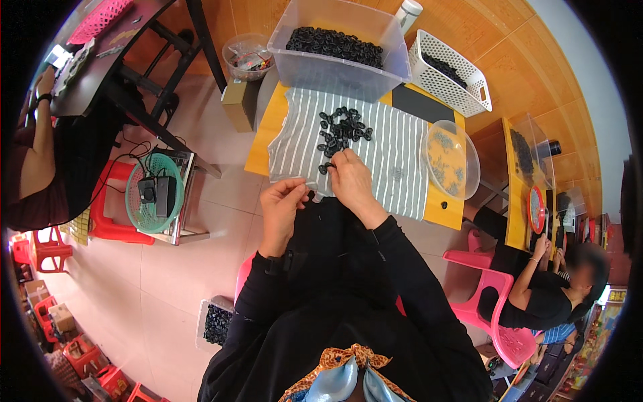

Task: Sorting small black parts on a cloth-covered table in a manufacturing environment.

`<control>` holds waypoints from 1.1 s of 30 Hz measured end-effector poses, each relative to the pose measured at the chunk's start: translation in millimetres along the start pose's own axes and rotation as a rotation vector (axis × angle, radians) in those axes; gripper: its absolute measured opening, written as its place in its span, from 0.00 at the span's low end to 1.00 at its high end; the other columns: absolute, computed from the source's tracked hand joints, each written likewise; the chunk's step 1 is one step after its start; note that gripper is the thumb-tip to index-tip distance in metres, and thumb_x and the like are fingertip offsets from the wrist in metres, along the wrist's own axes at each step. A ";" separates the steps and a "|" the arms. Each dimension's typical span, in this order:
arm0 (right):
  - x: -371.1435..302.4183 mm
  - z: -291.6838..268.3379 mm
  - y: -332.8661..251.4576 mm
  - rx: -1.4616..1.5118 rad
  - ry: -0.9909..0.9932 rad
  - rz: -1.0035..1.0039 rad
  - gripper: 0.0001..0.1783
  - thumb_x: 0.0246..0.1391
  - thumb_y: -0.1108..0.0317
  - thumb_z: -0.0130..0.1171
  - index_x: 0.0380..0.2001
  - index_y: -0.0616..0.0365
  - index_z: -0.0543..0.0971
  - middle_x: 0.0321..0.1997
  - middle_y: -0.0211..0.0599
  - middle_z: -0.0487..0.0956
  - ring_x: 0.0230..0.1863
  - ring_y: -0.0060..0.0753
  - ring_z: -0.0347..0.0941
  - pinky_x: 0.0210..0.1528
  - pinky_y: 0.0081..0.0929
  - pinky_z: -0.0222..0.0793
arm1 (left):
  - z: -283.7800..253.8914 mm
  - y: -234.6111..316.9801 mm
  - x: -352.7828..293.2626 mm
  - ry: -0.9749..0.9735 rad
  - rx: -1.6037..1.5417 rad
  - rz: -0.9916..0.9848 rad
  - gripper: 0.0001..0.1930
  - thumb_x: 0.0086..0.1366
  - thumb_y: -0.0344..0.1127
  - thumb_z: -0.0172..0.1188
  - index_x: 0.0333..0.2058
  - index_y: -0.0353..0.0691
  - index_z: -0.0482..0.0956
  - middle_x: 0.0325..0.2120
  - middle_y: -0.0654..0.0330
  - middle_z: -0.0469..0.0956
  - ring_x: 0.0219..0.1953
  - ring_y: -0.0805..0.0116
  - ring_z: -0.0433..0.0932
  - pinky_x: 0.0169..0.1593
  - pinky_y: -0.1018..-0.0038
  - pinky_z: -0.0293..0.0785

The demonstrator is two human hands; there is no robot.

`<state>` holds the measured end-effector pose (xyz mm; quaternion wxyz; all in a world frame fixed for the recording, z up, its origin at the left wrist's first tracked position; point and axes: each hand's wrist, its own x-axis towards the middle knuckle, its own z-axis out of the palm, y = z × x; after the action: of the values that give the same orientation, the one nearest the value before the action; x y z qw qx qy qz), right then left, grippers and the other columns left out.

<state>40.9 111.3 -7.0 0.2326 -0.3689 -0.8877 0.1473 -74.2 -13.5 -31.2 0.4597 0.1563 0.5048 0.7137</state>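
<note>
My right hand (352, 182) is closed in a pinch over the front of a grey-and-white striped cloth (395, 154), with a small black oval plastic part (324, 169) at its fingertips. Just left of it, my left hand (284, 201) is also pinched closed at the cloth's front edge. A small dark piece (311, 195) shows at its fingers, its shape mostly hidden. Beyond my hands lies a loose pile of black oval parts (345, 127) on the cloth. To the right stands a clear round tub (474, 167) with small grey pieces in it.
At the table's back stand a large clear bin (335, 80) of black parts and a white perforated basket (469, 97). One black part (444, 205) lies on the table's right. A green basket (134, 201) sits left. Co-workers sit at both sides, one near a pink chair (495, 301).
</note>
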 end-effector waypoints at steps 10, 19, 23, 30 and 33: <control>-23.5 -16.2 23.2 0.773 0.029 0.279 0.04 0.49 0.77 0.57 0.25 0.62 0.72 0.19 0.24 0.69 0.21 0.14 0.63 0.23 0.16 0.57 | 13.6 -68.6 -19.2 -0.241 1.419 0.472 0.06 0.47 0.23 0.50 0.21 0.34 0.78 0.31 0.41 0.73 0.38 0.43 0.72 0.37 0.57 0.73; -99.5 -56.5 49.4 1.088 0.110 0.618 0.03 0.52 0.79 0.55 0.32 0.63 0.75 0.24 0.26 0.74 0.24 0.13 0.68 0.27 0.11 0.62 | 12.6 -52.6 -20.5 -0.393 1.274 0.393 0.04 0.46 0.21 0.57 0.23 0.33 0.79 0.22 0.50 0.76 0.27 0.54 0.77 0.32 0.60 0.72; -105.7 -57.6 61.7 0.988 0.217 0.509 0.03 0.50 0.79 0.56 0.31 0.64 0.75 0.23 0.29 0.75 0.23 0.18 0.70 0.25 0.16 0.63 | 55.6 -15.4 -29.3 -0.422 0.558 0.003 0.05 0.52 0.24 0.61 0.29 0.33 0.81 0.24 0.59 0.78 0.26 0.73 0.76 0.29 0.77 0.71; -61.7 -54.9 51.2 0.262 0.239 0.094 0.05 0.50 0.78 0.53 0.31 0.64 0.76 0.23 0.36 0.70 0.27 0.27 0.70 0.28 0.24 0.63 | 82.7 -18.2 -10.2 -0.282 0.027 -0.145 0.10 0.57 0.21 0.57 0.40 0.28 0.78 0.30 0.54 0.79 0.28 0.70 0.78 0.33 0.80 0.75; -76.6 -50.4 52.7 0.800 0.183 0.276 0.05 0.51 0.77 0.55 0.33 0.64 0.76 0.24 0.32 0.71 0.27 0.22 0.69 0.28 0.22 0.63 | 86.2 -20.7 -12.1 -0.251 -0.063 -0.138 0.10 0.57 0.20 0.57 0.39 0.28 0.77 0.31 0.53 0.79 0.29 0.69 0.78 0.34 0.79 0.76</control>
<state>145.6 96.5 -10.3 0.4130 -0.3766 -0.6788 0.4763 1.7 27.8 -8.1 0.5718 0.1945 0.4304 0.6708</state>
